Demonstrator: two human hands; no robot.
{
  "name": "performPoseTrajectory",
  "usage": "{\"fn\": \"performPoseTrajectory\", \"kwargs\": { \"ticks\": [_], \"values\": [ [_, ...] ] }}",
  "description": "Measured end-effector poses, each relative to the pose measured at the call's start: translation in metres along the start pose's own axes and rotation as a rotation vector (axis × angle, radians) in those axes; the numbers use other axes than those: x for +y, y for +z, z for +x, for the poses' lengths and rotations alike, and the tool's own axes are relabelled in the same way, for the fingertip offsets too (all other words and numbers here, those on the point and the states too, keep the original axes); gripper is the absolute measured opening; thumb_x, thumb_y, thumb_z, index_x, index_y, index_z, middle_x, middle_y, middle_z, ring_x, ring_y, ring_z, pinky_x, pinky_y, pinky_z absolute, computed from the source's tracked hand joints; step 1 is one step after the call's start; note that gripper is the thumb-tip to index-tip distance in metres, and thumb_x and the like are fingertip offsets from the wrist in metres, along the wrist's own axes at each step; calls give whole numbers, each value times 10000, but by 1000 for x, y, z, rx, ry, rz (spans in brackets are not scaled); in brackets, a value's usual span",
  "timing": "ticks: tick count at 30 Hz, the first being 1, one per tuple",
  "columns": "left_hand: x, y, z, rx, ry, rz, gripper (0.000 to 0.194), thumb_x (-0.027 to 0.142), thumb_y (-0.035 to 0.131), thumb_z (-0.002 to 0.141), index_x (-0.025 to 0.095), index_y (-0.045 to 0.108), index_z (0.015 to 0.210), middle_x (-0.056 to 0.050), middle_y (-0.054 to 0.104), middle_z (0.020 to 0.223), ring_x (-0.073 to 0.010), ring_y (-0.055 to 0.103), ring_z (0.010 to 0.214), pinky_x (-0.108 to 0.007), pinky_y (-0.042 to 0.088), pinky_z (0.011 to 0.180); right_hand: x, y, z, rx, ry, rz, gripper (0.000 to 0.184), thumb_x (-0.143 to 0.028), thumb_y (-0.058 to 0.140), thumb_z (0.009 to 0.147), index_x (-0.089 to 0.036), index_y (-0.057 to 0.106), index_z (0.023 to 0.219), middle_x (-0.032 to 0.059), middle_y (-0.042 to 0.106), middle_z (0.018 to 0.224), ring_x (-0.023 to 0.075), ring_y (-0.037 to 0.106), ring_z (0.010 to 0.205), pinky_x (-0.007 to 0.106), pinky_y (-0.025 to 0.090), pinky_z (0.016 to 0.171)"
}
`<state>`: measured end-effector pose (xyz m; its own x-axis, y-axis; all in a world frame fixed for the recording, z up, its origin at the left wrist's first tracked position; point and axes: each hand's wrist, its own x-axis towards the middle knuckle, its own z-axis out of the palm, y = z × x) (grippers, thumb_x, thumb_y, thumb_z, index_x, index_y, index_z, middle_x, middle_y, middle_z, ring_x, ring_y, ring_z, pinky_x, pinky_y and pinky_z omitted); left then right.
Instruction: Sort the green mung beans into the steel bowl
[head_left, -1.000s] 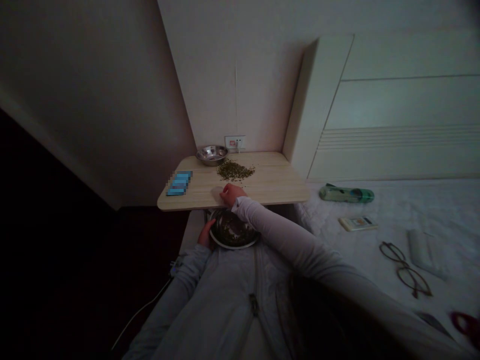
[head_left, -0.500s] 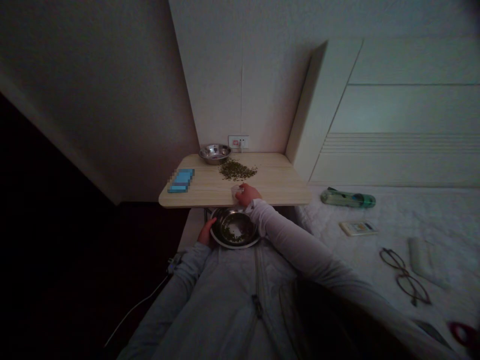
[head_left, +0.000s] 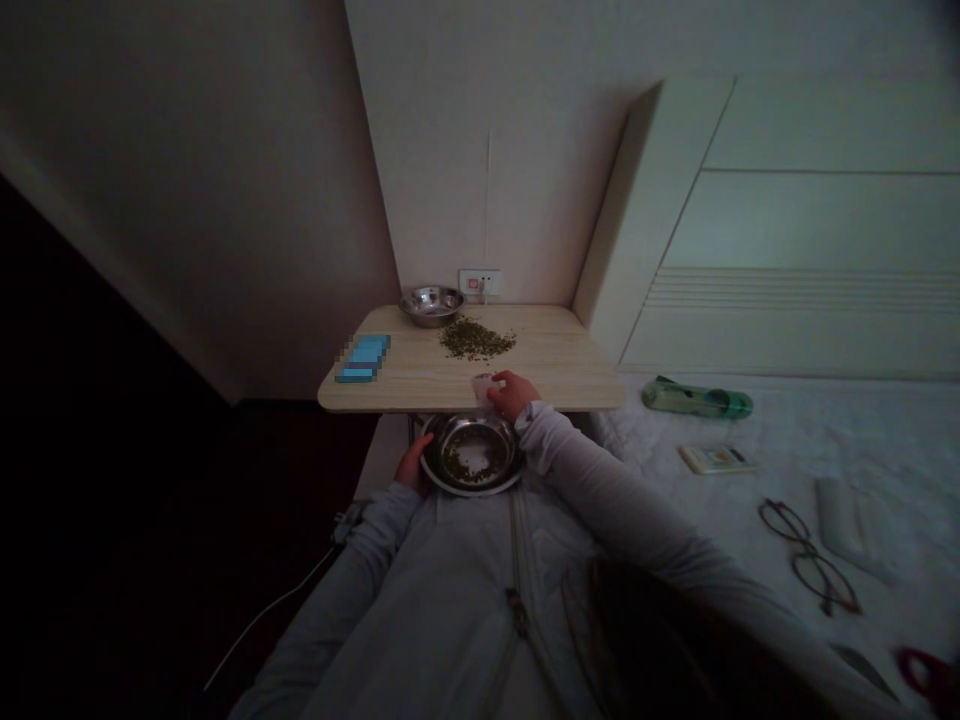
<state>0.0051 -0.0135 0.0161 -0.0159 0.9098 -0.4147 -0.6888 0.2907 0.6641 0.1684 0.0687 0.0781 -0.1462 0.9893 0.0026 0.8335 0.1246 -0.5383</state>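
My left hand [head_left: 414, 466] is closed on the left rim of a shiny metal bowl [head_left: 429, 478] held at my lap, below the table's front edge. Small green-brown bits [head_left: 474, 472] lie scattered around its bottom. Over the table's near edge, my right hand [head_left: 514, 394] pinches a small whitish, see-through cup [head_left: 486, 388]; its contents cannot be made out. Beyond the cup, a loose pile of similar green-brown bits [head_left: 477, 340] is spread on the wooden table [head_left: 420, 385].
A second metal bowl [head_left: 431, 307] stands at the table's back left, with a blurred blue item [head_left: 364, 358] nearer. On the bed at right lie a green bottle [head_left: 696, 398], a phone [head_left: 718, 459], glasses [head_left: 810, 555] and a pale case [head_left: 851, 520]. A wall socket [head_left: 480, 283] is behind.
My right hand and the cup have shifted slightly right and now show more of the cup. My left hand stays on the bowl. The pile looks the same.
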Motion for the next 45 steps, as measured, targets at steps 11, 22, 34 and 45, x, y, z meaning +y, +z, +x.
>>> {"fn": "performPoseTrajectory", "kwargs": {
  "ticks": [11, 22, 34, 45],
  "values": [
    [-1, 0, -1, -12, 22, 1, 165, 236, 505, 645, 139, 633, 679, -59, 660, 637, -212, 593, 819, -298, 427, 790, 9, -11, -1, -31, 16, -41, 376, -298, 437, 689, -179, 489, 1042, -2, 616, 624, 119, 556, 714, 212, 386, 667],
    [0, 2, -2, 10, 11, 3, 206, 223, 469, 681, 125, 640, 740, -62, 672, 728, -202, 584, 853, -287, 419, 819, 32, -26, 10, -48, 28, -69, 364, -288, 443, 680, -174, 513, 1018, -4, 599, 585, 104, 553, 614, 201, 403, 634],
    [0, 3, -1, 22, 7, -5, 200, 220, 470, 676, 127, 638, 734, -70, 670, 706, -213, 587, 847, -300, 418, 820, 57, -44, 27, -128, 117, -55, 331, -302, 463, 695, -178, 523, 997, -21, 555, 482, 87, 499, 443, 182, 386, 467],
    [1, 4, -3, -1, 4, 6, 197, 234, 469, 677, 134, 638, 691, -69, 670, 703, -222, 589, 835, -308, 433, 796, 78, -65, 64, -84, 83, -160, 300, -241, 472, 699, -142, 516, 978, 36, 611, 642, 94, 520, 536, 192, 387, 529]
  ]
}}
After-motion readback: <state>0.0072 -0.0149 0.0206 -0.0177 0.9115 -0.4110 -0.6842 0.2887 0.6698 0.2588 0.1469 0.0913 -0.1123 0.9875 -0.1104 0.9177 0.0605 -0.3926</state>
